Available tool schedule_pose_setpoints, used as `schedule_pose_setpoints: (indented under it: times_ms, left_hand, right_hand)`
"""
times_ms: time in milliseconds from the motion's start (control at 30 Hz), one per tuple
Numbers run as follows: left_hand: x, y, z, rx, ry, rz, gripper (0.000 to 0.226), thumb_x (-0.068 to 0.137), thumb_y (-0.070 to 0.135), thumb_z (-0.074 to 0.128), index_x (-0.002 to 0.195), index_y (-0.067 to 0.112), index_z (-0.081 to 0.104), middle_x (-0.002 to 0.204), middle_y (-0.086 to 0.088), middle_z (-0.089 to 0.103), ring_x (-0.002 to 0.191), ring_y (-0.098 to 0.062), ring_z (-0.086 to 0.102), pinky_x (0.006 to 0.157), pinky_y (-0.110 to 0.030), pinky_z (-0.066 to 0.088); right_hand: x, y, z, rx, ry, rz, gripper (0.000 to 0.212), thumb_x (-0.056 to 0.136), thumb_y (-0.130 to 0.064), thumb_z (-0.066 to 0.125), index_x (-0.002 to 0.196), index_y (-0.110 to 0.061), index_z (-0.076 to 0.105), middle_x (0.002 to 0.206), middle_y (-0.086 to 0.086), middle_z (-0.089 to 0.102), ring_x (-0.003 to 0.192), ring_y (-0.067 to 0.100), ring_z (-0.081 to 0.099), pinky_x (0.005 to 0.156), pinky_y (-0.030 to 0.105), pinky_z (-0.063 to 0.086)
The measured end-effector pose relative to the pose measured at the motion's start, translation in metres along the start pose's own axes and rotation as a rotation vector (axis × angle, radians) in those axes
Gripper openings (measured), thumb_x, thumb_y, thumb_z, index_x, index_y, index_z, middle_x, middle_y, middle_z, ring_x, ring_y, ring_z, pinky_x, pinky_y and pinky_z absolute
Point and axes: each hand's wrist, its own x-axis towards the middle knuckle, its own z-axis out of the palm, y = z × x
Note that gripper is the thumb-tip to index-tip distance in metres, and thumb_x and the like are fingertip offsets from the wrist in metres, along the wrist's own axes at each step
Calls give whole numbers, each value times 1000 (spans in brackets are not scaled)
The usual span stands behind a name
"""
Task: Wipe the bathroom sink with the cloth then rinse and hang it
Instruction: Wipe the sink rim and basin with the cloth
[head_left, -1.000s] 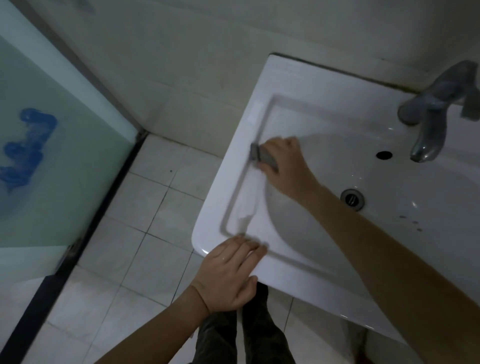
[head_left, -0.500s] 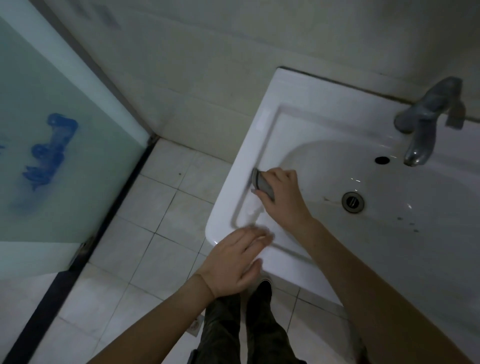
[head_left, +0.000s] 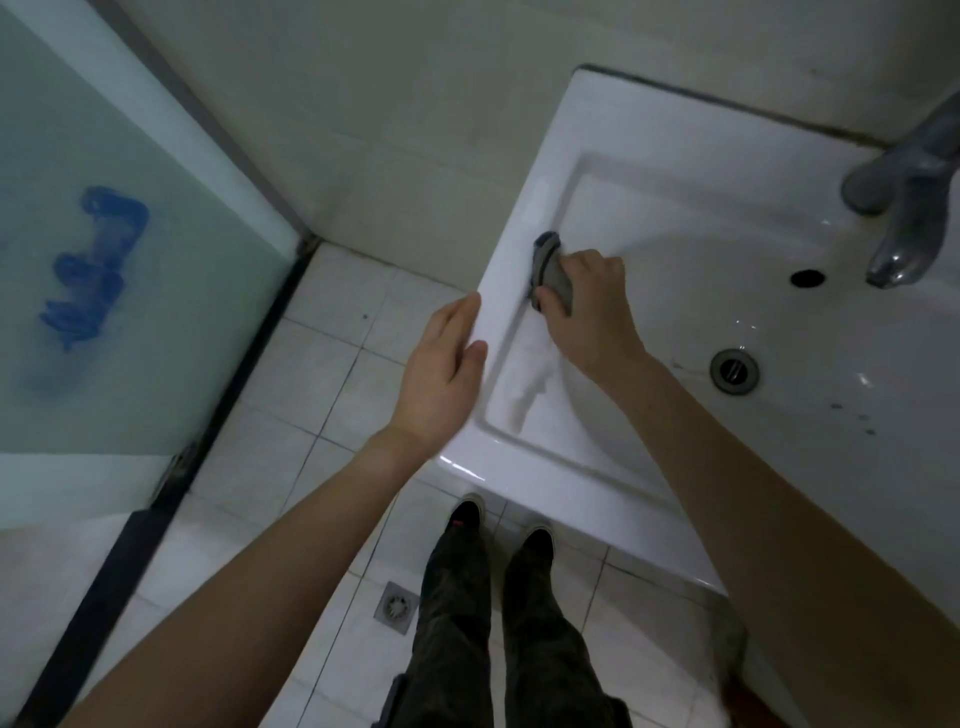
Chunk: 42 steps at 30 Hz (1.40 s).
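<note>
Head view, looking down over a white sink (head_left: 524, 457) set against a pale wall; its left rim runs diagonally from the back corner down to the rounded front corner, and its front edge runs on toward the lower right. Right hand (head_left: 587, 312) is inside the basin at the left inner wall, fingers curled tight around a bunched grey cloth (head_left: 550, 270), which is pressed against the step where the rim drops into the bowl; a faint wet smear trails down the basin floor below it. Left hand (head_left: 441, 374) lies on the outer left rim, fingers straight and together, palm down, gripping nothing, with the thumb resting on top of the rim; it sits just beside the right hand, the rim between them. To the right the bowl is open all the way to the drain (head_left: 734, 369) and the overflow hole (head_left: 808, 278); a grey faucet (head_left: 898, 218) stands at the back right, its spout hanging over the bowl, well apart from the cloth; small dark specks lie on the basin right of the drain. Left of the sink, tiled floor (head_left: 291, 395) is bare up to a frosted glass panel (head_left: 93, 270) with a blue shape behind it; a floor drain (head_left: 396, 607) sits beside the person's dark-trousered legs (head_left: 457, 623), whose shoes stand just under the front edge.
</note>
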Motion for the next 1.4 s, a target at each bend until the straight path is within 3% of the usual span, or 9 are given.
schedule_pose_setpoints:
  times_ms: [167, 433, 700, 800, 867, 1033, 1167, 1300, 1400]
  left_hand:
    - [0, 2, 0, -84, -4, -5, 48, 98, 2, 40, 146, 8, 41, 147, -5, 43, 133, -8, 40, 110, -6, 23]
    - [-5, 11, -1, -39, -25, -19, 47, 101, 6, 38, 148, 9, 37, 149, -4, 39, 130, -3, 37, 103, 4, 19]
    - [-6, 13, -1, 37, -26, -15, 48, 101, 8, 37, 149, 8, 34, 152, -7, 36, 132, -4, 35, 104, 4, 17]
    - [-3, 15, -2, 43, -35, -13, 48, 102, 9, 37, 150, 8, 32, 152, -7, 35, 132, -6, 36, 102, 6, 16]
    - [-2, 16, -1, 39, -39, -7, 48, 102, 10, 36, 150, 9, 31, 152, -5, 35, 131, -4, 35, 101, 6, 15]
    - [-3, 11, 1, 41, -21, 37, 49, 102, 11, 37, 150, 11, 31, 151, 0, 35, 130, 6, 30, 103, 6, 14]
    - [-2, 6, 3, 45, 8, 71, 47, 101, 12, 38, 148, 13, 36, 150, 0, 39, 131, 6, 32, 106, 2, 16]
    - [-1, -1, 5, 53, 16, 113, 51, 95, 18, 38, 146, 11, 42, 147, 4, 40, 130, 22, 25, 105, 2, 17]
    - [0, -5, 6, 31, 32, 129, 51, 93, 17, 41, 143, 10, 46, 145, 6, 41, 129, 24, 26, 104, 2, 19]
  right_hand:
    - [-96, -23, 0, 25, -233, -212, 31, 84, -26, 56, 108, -7, 61, 101, 8, 61, 97, 29, 48, 86, 32, 34]
    - [-125, 5, -36, 43, -415, -332, 29, 92, -20, 56, 119, -10, 59, 115, -1, 60, 104, 21, 40, 92, 29, 37]
    - [-205, 130, -126, -93, -529, 89, 30, 86, -45, 39, 89, -21, 57, 81, -14, 46, 75, 16, 44, 72, 33, 36]
    - [-188, 136, -140, -3, -560, 256, 13, 90, -23, 59, 79, -18, 58, 73, -4, 56, 66, 22, 54, 61, 32, 35]
    - [-158, 127, -139, 105, -436, 345, 10, 91, -8, 60, 81, -9, 61, 76, 9, 62, 70, 29, 60, 60, 30, 40]
    - [-50, 68, -118, 612, -161, 420, 12, 95, -15, 56, 94, -10, 67, 86, 7, 73, 76, 23, 72, 74, 42, 60]
    - [39, 32, -95, 420, 191, 74, 16, 90, -4, 52, 75, -4, 57, 71, -2, 61, 69, 0, 61, 68, 25, 48]
    - [105, 42, -87, 39, 420, -78, 11, 85, -5, 51, 85, -4, 62, 84, 6, 59, 76, 22, 47, 78, 34, 34]
    - [128, 91, -95, -429, 494, 4, 33, 88, -12, 34, 85, 2, 64, 83, 23, 62, 79, 35, 55, 76, 45, 39]
